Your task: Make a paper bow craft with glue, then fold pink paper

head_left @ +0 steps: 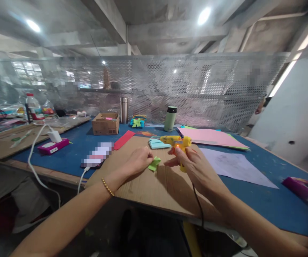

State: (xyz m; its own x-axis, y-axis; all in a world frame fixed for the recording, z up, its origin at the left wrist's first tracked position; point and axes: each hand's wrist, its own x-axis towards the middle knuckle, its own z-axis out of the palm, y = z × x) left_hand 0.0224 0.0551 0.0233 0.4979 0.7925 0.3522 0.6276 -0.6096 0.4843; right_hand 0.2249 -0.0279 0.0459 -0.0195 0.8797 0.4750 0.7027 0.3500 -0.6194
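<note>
My right hand (192,162) is wrapped round the grip of a yellow hot glue gun (179,141), whose nozzle points left and whose small light glows orange. Its dark cord hangs down past the board's front edge. With its fingers pinched, my left hand (140,159) holds the left edge of a small green folded paper piece (154,164) at the cardboard sheet (140,189). Just behind the glue gun's nozzle, a light blue folded paper piece (157,144) rests on the same cardboard.
A red paper strip (124,140), a phone (97,155) with a white cable, and a cardboard box (105,124) are to the left. Behind stand a steel flask (124,110) and a green tumbler (170,119). Pink paper (212,136) and lilac paper (234,166) lie at right.
</note>
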